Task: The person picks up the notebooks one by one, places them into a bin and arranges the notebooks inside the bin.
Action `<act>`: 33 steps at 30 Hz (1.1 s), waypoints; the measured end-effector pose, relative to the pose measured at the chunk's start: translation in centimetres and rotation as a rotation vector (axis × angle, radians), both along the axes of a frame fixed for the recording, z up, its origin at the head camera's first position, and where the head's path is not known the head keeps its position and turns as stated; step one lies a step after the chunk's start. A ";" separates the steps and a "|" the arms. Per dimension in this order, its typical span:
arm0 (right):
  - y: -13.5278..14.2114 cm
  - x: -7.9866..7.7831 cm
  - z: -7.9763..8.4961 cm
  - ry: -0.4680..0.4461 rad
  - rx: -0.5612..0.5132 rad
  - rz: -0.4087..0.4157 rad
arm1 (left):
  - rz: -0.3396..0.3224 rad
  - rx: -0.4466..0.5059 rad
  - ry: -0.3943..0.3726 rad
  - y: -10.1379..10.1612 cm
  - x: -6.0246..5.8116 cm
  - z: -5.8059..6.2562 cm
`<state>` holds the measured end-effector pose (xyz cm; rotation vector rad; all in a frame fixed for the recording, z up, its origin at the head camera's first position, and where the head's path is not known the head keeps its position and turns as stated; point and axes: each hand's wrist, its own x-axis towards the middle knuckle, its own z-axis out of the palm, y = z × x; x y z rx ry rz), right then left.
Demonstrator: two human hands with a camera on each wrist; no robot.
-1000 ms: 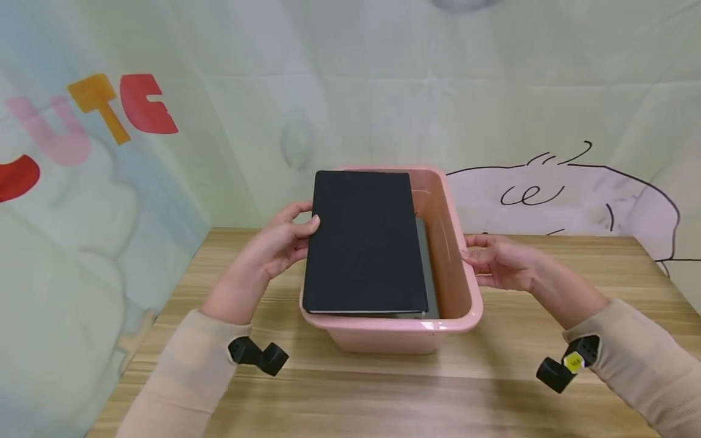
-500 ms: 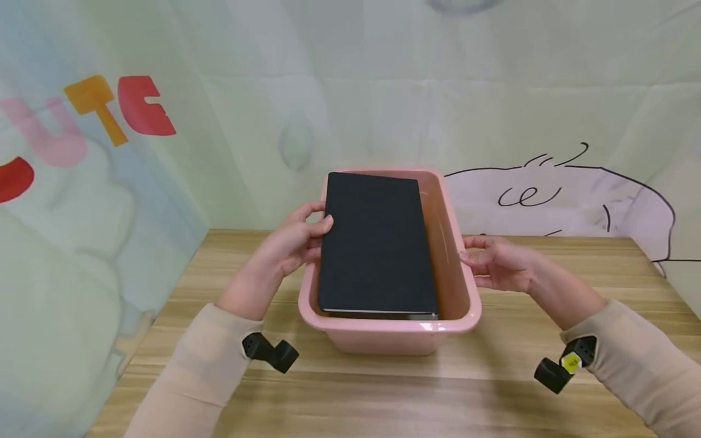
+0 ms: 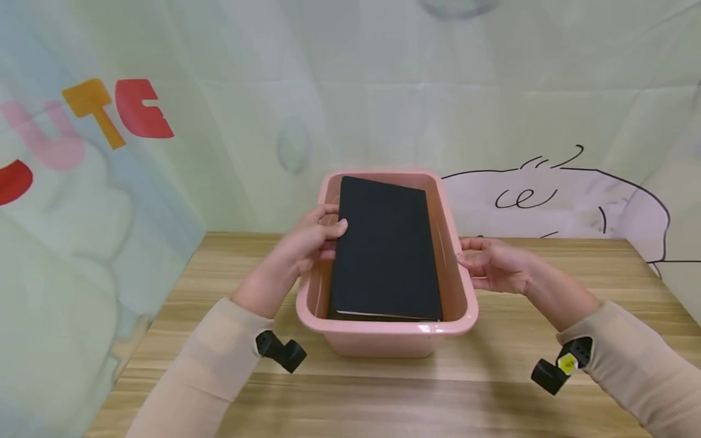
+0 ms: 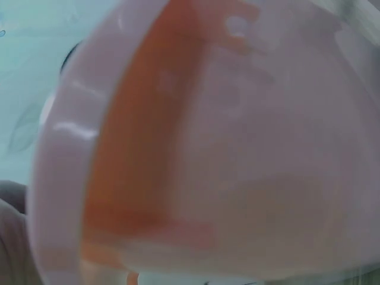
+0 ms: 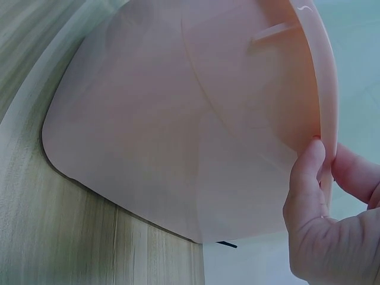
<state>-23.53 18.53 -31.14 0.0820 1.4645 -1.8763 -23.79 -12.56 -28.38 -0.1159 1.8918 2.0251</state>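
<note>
A black hardcover book (image 3: 387, 249) lies slanted within the mouth of a pink plastic basin (image 3: 378, 327) in the head view, its pale page edge facing me. My left hand (image 3: 311, 242) reaches over the basin's left rim and grips the book's left edge, thumb on the cover. On the opposite side my right hand (image 3: 497, 266) pinches the basin's rim. The right wrist view shows this pinch closely, with thumb and finger of the right hand (image 5: 332, 231) on either side of the lip. The basin's outer wall (image 4: 279, 136) fills the left wrist view; a bit of the left hand (image 4: 10, 237) shows at its edge.
The basin stands on a wood-grain table (image 3: 356, 395), near its back edge. Behind and to the left hangs a pale printed cloth (image 3: 383, 121) with coloured letters and a line drawing. Black wrist cameras hang beside both sleeves.
My left hand has moved right and slightly down, bringing the book from over the left rim to inside the basin. A grey thing under it is now covered. The right hand stays on the rim.
</note>
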 end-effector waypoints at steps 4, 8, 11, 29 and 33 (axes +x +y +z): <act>0.0 -0.1 -0.1 0.006 0.003 0.005 | 0.010 -0.019 0.003 0.4 0.0 -0.1; 0.0 -0.1 -0.1 0.007 0.004 0.006 | 0.011 -0.042 0.007 0.7 -0.1 -0.3; 0.0 -0.1 0.0 0.006 0.001 0.007 | 0.001 -0.064 0.014 0.9 -0.1 -0.4; -0.1 0.0 0.1 0.001 0.000 0.014 | -0.013 -0.151 0.023 2.6 -0.4 -0.6; 0.0 0.0 0.0 0.002 -0.006 0.013 | -0.001 -0.171 0.028 3.0 -0.4 -1.0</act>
